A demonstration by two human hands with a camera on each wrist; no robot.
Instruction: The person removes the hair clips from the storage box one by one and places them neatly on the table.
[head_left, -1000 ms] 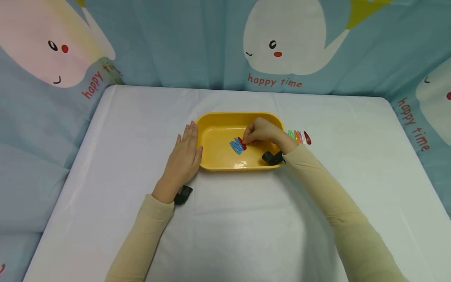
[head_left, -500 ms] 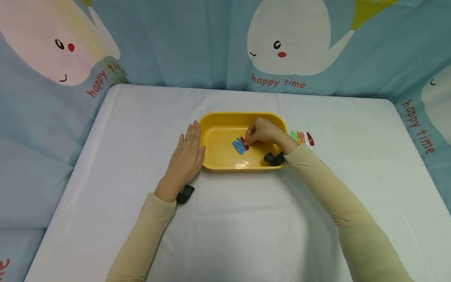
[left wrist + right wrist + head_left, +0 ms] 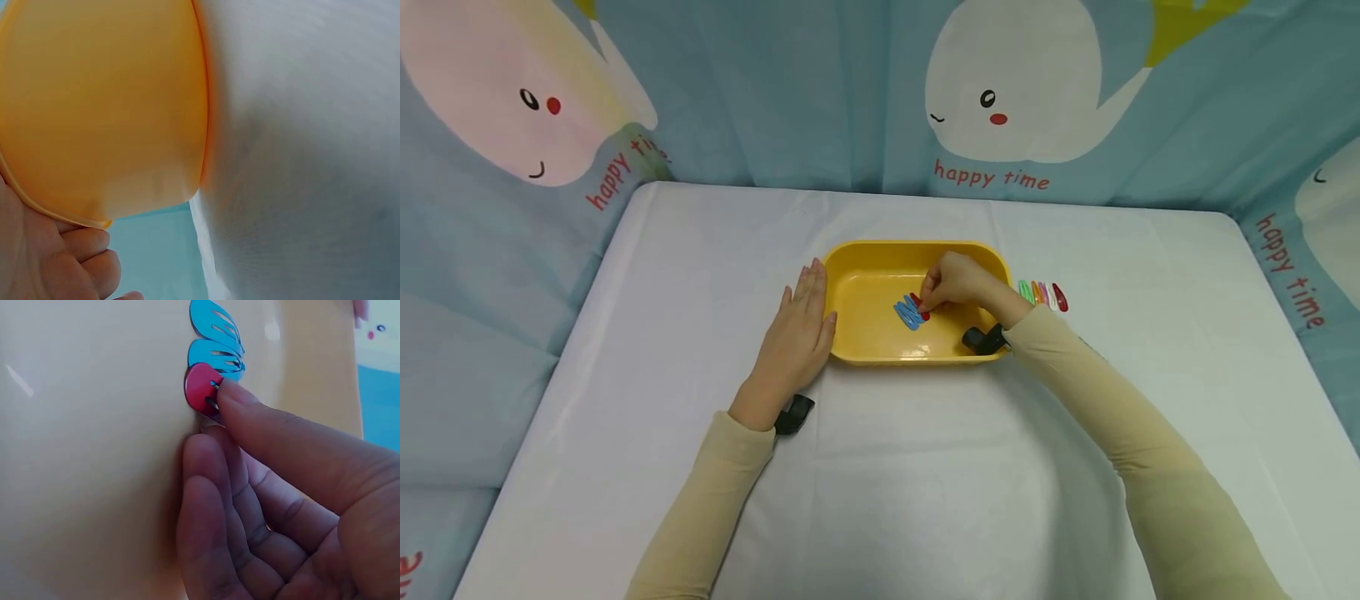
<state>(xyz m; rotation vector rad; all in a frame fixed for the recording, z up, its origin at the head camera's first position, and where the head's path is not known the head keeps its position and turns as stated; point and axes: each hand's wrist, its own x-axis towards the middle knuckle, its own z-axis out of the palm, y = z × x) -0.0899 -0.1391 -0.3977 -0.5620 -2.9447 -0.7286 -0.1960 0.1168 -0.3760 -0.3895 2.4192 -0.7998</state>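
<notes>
A yellow tray point(image 3: 868, 335) lies on the white table. My left hand point(image 3: 795, 337) rests with straight fingers along the tray's left rim; the left wrist view shows its fingers point(image 3: 94, 259) by that rim. Inside the tray, my right hand point(image 3: 955, 279) pinches a red snap hair clip point(image 3: 201, 387) between thumb and fingers, and part of the clip is hidden by the thumb. Right beside the red clip lie blue snap hair clips point(image 3: 908, 313), fanned out on the tray floor; in the right wrist view a blue clip point(image 3: 212, 322) shows its slotted shape.
Just right of the tray, a row of several hair clips lies on the table point(image 3: 880, 483), with a green clip point(image 3: 1025, 290) at one end and a dark red clip point(image 3: 1060, 297) at the other. A blue curtain point(image 3: 797, 100) with whale prints hangs behind the table.
The head view has shifted slightly. Both hands keep their places, with the right still at the red hair clip and the left at the tray's rim.
</notes>
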